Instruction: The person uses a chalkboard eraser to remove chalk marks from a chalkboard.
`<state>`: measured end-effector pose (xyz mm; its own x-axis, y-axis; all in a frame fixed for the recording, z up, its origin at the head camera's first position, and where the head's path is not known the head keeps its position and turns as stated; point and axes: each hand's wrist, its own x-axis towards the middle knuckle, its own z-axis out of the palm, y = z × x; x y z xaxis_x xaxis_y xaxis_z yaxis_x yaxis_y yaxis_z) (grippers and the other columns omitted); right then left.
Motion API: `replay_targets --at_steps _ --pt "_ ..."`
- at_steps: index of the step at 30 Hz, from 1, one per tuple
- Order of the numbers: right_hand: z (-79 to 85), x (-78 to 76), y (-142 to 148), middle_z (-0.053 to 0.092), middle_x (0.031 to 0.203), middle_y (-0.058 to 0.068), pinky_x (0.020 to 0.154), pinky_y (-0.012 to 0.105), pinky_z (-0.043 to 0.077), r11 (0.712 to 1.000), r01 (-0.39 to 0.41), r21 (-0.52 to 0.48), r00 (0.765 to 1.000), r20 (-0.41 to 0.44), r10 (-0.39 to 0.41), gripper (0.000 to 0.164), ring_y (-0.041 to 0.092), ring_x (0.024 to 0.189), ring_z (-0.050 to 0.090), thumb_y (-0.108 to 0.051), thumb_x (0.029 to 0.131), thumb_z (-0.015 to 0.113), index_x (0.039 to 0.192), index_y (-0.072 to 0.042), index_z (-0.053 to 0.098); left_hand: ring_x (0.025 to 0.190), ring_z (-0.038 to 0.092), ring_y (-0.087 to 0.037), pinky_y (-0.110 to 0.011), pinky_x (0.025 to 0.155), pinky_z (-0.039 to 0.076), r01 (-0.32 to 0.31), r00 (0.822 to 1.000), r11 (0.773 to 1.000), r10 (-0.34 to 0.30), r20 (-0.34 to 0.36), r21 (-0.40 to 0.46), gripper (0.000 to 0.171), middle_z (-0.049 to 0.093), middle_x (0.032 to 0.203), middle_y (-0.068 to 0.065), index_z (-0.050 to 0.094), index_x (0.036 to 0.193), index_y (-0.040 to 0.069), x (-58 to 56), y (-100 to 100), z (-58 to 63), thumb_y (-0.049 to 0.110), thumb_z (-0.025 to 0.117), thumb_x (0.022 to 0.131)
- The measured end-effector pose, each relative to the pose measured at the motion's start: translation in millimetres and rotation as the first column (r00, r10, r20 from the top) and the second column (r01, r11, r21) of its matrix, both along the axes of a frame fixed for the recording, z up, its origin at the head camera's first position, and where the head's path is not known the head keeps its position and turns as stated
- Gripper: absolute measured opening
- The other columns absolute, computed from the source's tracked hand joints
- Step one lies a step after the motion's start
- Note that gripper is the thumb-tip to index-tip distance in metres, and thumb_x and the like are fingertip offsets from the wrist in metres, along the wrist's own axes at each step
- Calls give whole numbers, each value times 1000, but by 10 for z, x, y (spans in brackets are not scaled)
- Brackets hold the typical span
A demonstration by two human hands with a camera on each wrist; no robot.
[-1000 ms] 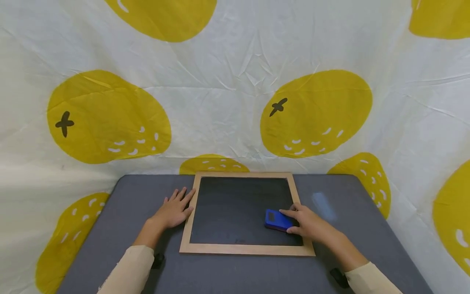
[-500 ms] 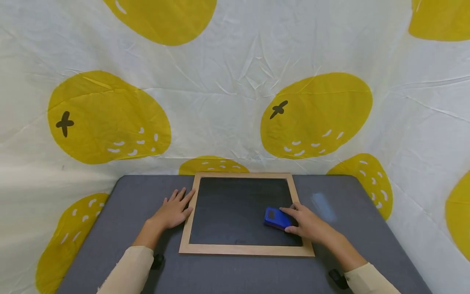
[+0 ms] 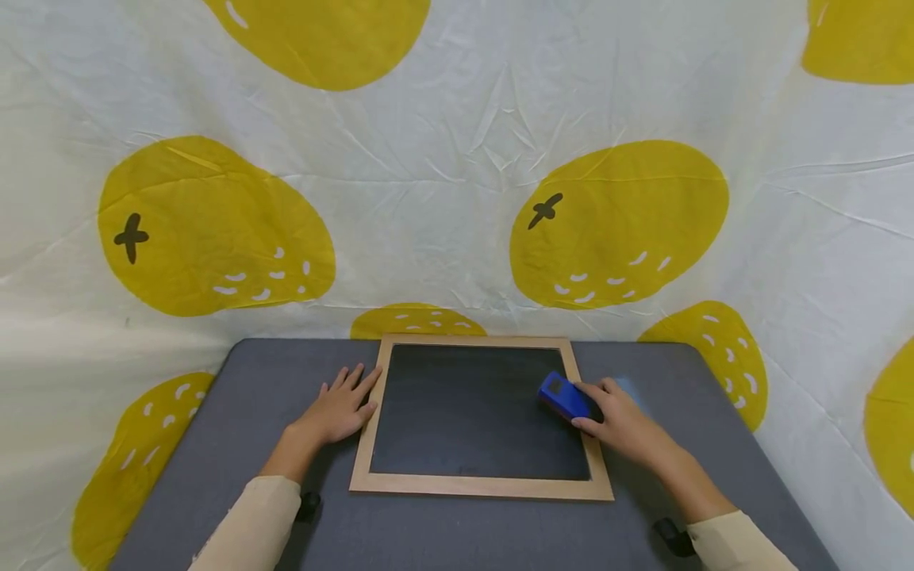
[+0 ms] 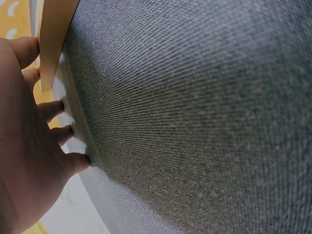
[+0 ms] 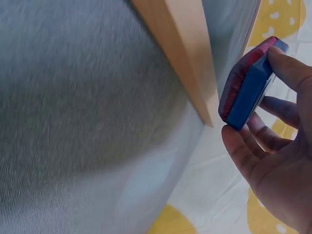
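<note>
A wood-framed chalkboard (image 3: 471, 412) lies on the grey table, its dark face without clear marks. My right hand (image 3: 628, 420) grips a blue chalkboard eraser (image 3: 564, 394) over the board's right side. In the right wrist view the eraser (image 5: 251, 85) is tilted up, its reddish felt side showing and raised above the wooden frame (image 5: 190, 53). Thumb and fingers hold its ends. My left hand (image 3: 334, 408) rests with spread fingers at the board's left edge. Thumb and index finger touch the frame (image 4: 51, 44) in the left wrist view, while the other fingers reach down to the tabletop.
The grey cloth-covered table (image 3: 457, 531) has rounded far corners. A pale blue chalky smudge (image 3: 630, 392) shows on it right of the board, partly behind my right hand. A white curtain (image 3: 421, 230) with yellow fruit prints hangs right behind the table.
My right hand has lifted the eraser off the board and moved it up and to the right, turning it. The left hand and the board have stayed put.
</note>
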<state>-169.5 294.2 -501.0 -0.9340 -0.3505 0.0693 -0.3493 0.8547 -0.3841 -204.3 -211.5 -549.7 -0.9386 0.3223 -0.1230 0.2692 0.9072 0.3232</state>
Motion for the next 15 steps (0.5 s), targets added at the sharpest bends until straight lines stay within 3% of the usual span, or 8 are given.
replay_targets --at_steps 5,9,15 --pt "21 -26 136 59 113 23 75 47 54 998 57 23 996 -68 -55 64 28 89 58 -28 90 81 140 5 59 155 15 -53 -81 114 16 0 1000 1000 0 -2 -3 65 19 171 -22 22 167 22 -1 0 -3 47 41 110" --pt "30 -55 257 59 112 26 73 48 54 993 112 26 989 -97 -109 65 30 88 59 -29 90 82 139 7 58 155 15 -53 -81 114 16 1 1000 1000 -1 -4 -8 65 19 171 -23 22 167 22 -3 -1 -5 48 40 110" --pt "49 -110 464 55 114 34 69 51 53 976 215 20 974 -79 -213 69 37 86 58 -31 93 79 140 12 53 156 14 -53 -81 114 16 0 1000 1000 0 2 -8 66 19 171 -23 21 167 22 -15 1 -6 49 40 110"
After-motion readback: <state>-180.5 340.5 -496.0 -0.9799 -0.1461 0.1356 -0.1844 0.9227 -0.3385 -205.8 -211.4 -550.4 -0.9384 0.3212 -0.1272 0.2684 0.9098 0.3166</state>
